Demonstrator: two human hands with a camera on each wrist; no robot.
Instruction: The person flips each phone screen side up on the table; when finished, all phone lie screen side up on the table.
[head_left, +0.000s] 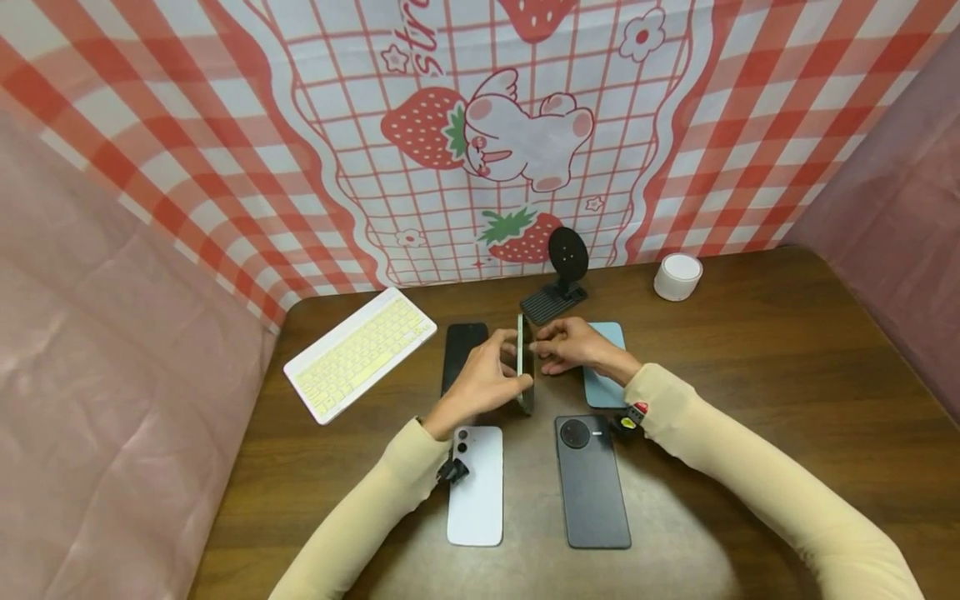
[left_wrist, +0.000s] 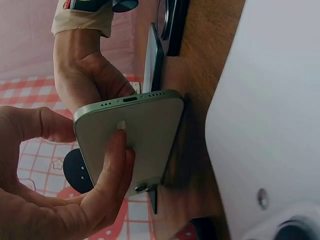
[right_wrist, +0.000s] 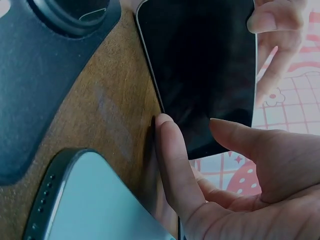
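Note:
A pale green smartphone (head_left: 521,354) stands on its long edge on the table, its back to the left and its dark screen to the right. My left hand (head_left: 487,379) grips it, with the thumb at the near side and fingers on the back (left_wrist: 145,120). On the screen side is my right hand (head_left: 573,343), fingers loosely bent. In the right wrist view its thumb is over the black screen (right_wrist: 200,75) and its index fingertip by the lower edge; whether they press is unclear. A light blue phone (head_left: 606,390) lies beneath the right hand, and a black phone (head_left: 462,354) lies beside the left.
A white phone (head_left: 480,508) and a dark grey phone (head_left: 596,500) lie nearer me. At the back stands a black folding stand (head_left: 567,254). A white keyboard with yellow keys (head_left: 360,358) is at left, a white round object (head_left: 678,279) at back right.

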